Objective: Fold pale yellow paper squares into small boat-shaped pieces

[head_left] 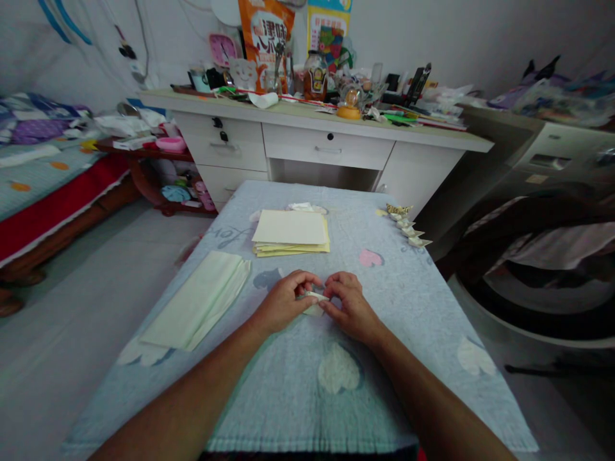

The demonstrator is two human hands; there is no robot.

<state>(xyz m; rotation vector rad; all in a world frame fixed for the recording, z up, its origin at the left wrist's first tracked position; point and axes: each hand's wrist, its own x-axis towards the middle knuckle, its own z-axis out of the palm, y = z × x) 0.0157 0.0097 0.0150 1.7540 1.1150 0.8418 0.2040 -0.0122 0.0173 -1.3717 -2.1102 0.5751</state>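
A small folded piece of cream paper (314, 310) is pinched between my two hands, just above the cloth in the middle of the table. My left hand (292, 298) grips its left side with thumb and fingertips. On the right side, my right hand (350, 304) closes thumb and fingers on the same piece. Beyond them lies a stack of cream and yellow paper sheets (291, 228). Left of my hands is a pile of long pale-green paper (196, 298). Several small folded paper shapes (408, 230) stand in a row at the far right.
The table carries a blue-grey cloth (408, 371) with heart patterns. Behind it stands a white desk (331, 141) crowded with jars, bags and small items. A washing machine (542, 166) is close on the right, a bed (57, 173) on the left.
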